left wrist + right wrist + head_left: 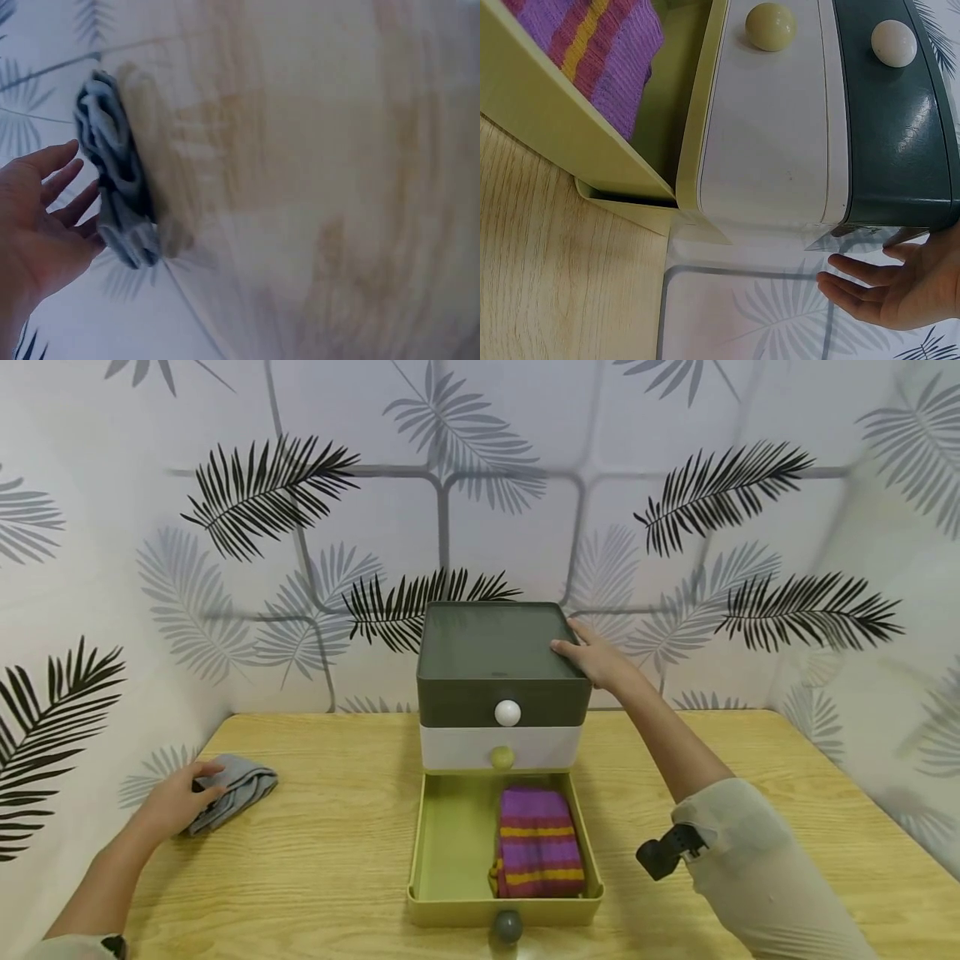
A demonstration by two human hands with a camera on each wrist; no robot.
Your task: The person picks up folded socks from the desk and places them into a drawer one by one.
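Observation:
At the table's left side, my left hand (174, 802) reaches to a folded grey cloth (238, 789), thumb and fingers at its near edge. The left wrist view shows the fingers spread and loosely extended beside the cloth (116, 169). My right hand (600, 660) rests on the right edge of the dark green top of a small drawer unit (491, 643). In the right wrist view its fingers (859, 289) extend along the unit's side. The bottom yellow-green drawer (457, 839) is pulled out. Inside, on its right, lies a folded purple knit (540, 843) with yellow and maroon stripes.
Above the pulled-out drawer, the white drawer (457, 749) and the dark green drawer (457, 703) are closed, each with a round knob. The unit stands at the back of a wooden table (330, 860). A leaf-patterned wall covering (510, 543) rises behind and beside it.

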